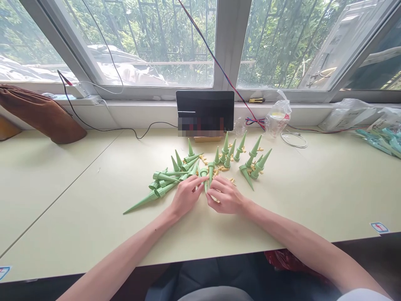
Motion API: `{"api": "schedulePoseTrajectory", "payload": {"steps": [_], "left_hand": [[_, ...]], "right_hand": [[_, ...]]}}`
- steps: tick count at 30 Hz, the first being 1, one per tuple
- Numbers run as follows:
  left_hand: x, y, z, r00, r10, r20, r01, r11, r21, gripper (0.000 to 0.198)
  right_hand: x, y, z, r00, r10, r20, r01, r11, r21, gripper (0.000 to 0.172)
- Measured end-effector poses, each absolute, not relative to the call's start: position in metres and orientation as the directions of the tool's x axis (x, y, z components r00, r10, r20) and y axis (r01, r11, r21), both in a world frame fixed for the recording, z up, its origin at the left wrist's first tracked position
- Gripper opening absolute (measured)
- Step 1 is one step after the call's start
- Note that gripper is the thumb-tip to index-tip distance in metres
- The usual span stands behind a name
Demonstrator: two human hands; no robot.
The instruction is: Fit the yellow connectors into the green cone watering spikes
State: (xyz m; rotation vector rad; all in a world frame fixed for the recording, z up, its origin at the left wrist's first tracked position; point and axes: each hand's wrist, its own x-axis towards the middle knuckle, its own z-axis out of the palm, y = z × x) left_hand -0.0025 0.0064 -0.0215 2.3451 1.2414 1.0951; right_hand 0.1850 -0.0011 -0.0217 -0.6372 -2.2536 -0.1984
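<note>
My left hand (pixel 187 195) is closed around the side of a green plastic spike (pixel 204 172), with its thumb and index finger pressed close together. From the other side, my right hand (pixel 226 195) is closed near the pointed lower end of the same spike; its fingertips partly hide what they pinch. Another green spike (pixel 211 166) lies point-down against my right fingers. Left of my hands is a pile of green cones (pixel 166 177) with ribbed collars. Small yellow valve pieces (pixel 223 168) are scattered just beyond my fingers.
Several upright spikes with yellow pieces (pixel 240 146) stand back right. A dark tablet (pixel 205 110) leans by the window, its black cable (pixel 138 137) running left. A brown bag (pixel 46 115), a bagged cup (pixel 278 119), a white cable coil (pixel 294 140) and plastic bags (pixel 384 131) line the back.
</note>
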Motion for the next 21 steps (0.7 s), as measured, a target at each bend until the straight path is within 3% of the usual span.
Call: {"api": "schedulePoseTrajectory", "payload": {"steps": [9, 14, 21], "left_hand": [[-0.004, 0.006, -0.022, 0.344, 0.774, 0.532, 0.572, -0.622, 0.535, 0.033], [-0.005, 0.008, -0.020, 0.326, 0.733, 0.597, 0.534, -0.664, 0.523, 0.031], [-0.009, 0.012, -0.005, 0.093, 0.727, 0.681, 0.522, -0.618, 0.588, 0.019]], "right_hand": [[0.184, -0.005, -0.027, -0.588, 0.404, 0.701, 0.473, 0.875, -0.107, 0.016], [0.185, -0.004, -0.022, -0.540, 0.336, 0.772, 0.442, 0.894, -0.079, 0.015], [0.187, 0.000, -0.021, -0.533, 0.394, 0.749, 0.494, 0.863, -0.102, 0.018]]}}
